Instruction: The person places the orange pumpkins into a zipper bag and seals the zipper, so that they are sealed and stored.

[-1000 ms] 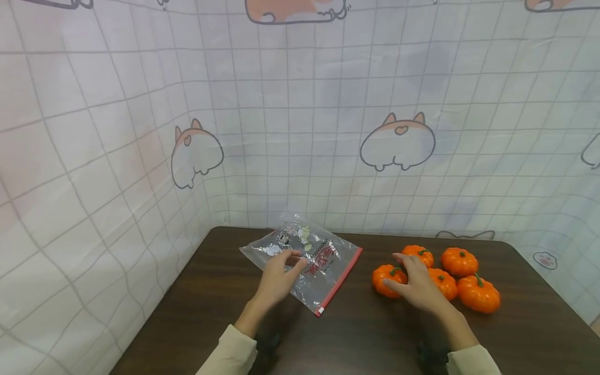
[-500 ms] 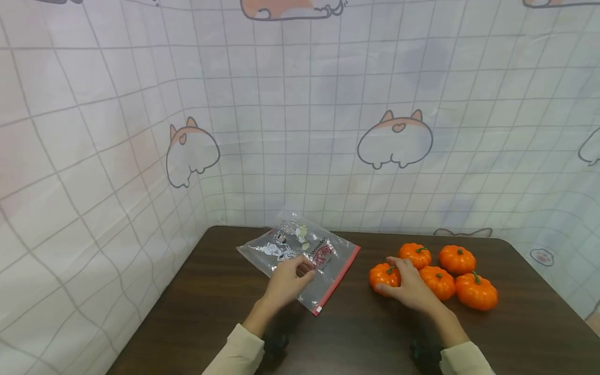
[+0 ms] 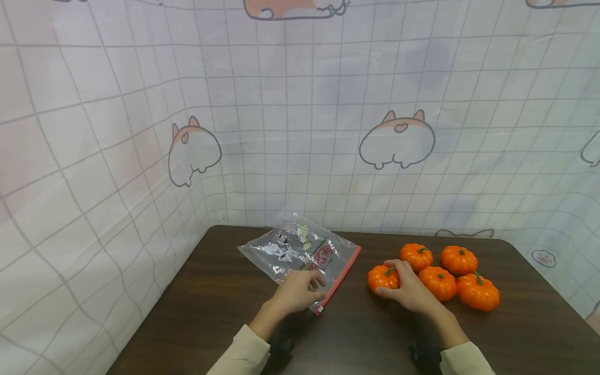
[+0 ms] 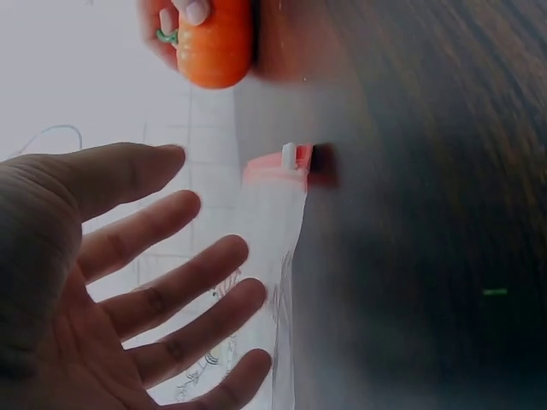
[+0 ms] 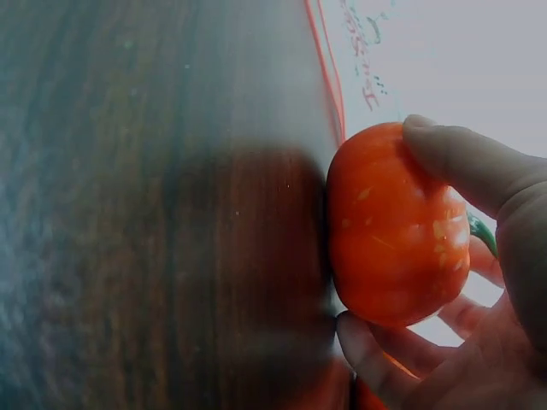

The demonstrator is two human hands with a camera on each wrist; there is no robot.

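My right hand holds the leftmost small orange pumpkin, thumb on its near side and fingers around the far side. In the right wrist view this pumpkin is glossy, with a green stem, and sits right at the tabletop. My left hand hovers with spread, relaxed fingers over the near corner of a clear zip bag, holding nothing. The bag lies flat, with printed cartoon figures and a red zip edge; its white slider shows just beyond my left fingertips in the left wrist view.
Several more orange pumpkins cluster to the right of my right hand, among them a back one and a right one. All lie on a dark wooden table. A white gridded curtain with cartoon dogs hangs behind and along the left.
My left hand has moved right and nearer, from the bag's middle to its slider corner. My right hand has closed around the leftmost pumpkin, which has shifted slightly left, apart from the others.
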